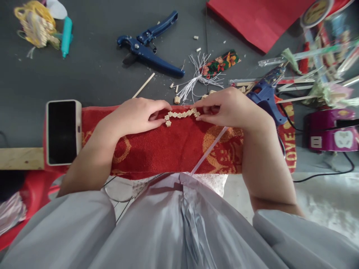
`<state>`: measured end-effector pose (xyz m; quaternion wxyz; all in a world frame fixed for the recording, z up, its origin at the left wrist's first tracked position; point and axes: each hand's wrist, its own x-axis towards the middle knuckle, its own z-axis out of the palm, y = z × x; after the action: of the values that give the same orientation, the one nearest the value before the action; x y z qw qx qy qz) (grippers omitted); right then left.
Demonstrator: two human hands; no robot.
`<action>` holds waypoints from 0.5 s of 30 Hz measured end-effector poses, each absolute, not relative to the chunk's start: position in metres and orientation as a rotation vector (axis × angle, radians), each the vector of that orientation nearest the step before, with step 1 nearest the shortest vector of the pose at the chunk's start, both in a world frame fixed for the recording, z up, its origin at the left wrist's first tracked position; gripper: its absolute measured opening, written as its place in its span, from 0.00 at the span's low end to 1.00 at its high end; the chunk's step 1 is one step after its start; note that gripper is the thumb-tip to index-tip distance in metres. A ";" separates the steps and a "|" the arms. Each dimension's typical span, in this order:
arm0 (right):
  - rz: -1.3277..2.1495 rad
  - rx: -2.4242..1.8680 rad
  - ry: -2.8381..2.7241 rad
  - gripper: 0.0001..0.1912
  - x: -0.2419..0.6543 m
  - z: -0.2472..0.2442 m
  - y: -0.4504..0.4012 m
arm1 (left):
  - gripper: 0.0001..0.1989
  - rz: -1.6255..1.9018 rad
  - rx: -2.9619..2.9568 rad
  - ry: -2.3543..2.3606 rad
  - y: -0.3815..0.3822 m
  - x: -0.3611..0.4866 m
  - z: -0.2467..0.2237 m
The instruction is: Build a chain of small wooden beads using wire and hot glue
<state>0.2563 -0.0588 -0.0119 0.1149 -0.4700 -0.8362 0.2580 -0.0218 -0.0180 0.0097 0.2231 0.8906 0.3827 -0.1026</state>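
A pale strand of small flower-shaped pieces runs in a shallow wave over a red towel with yellow patterns. At its left end, my left hand has thumb and forefinger closed on the edge of the strand. One small flower-shaped piece hangs down just past those fingertips. My right hand pinches the opposite end between thumb and fingers. Several ribbed pale pieces lie beyond the towel, some partly behind my right hand.
Blue cutting pliers and a bundle of white strings lie farther back. A blue glue gun sits by my right wrist, near a purple box with a cable. A phone-like device rests at left; red paper lies behind.
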 end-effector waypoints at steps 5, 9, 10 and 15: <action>0.741 -1.429 -2.493 0.16 0.253 -0.008 -0.059 | 0.24 -0.299 2.416 1.054 -0.014 -0.023 0.012; 0.685 -1.423 -2.478 0.17 0.251 -0.007 -0.060 | 0.23 -0.324 2.384 1.095 -0.015 -0.022 0.019; 0.660 -1.420 -2.466 0.18 0.250 -0.006 -0.061 | 0.23 -0.325 2.390 1.104 -0.017 -0.022 0.021; 0.550 -1.380 -2.474 0.20 0.243 -0.004 -0.068 | 0.21 -0.321 2.460 1.189 -0.028 -0.021 0.028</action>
<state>0.2431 -0.0682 -0.0043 0.1274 -0.4743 -0.8503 0.1891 -0.0205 -0.0277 0.0277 0.1941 0.8771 0.4241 -0.1146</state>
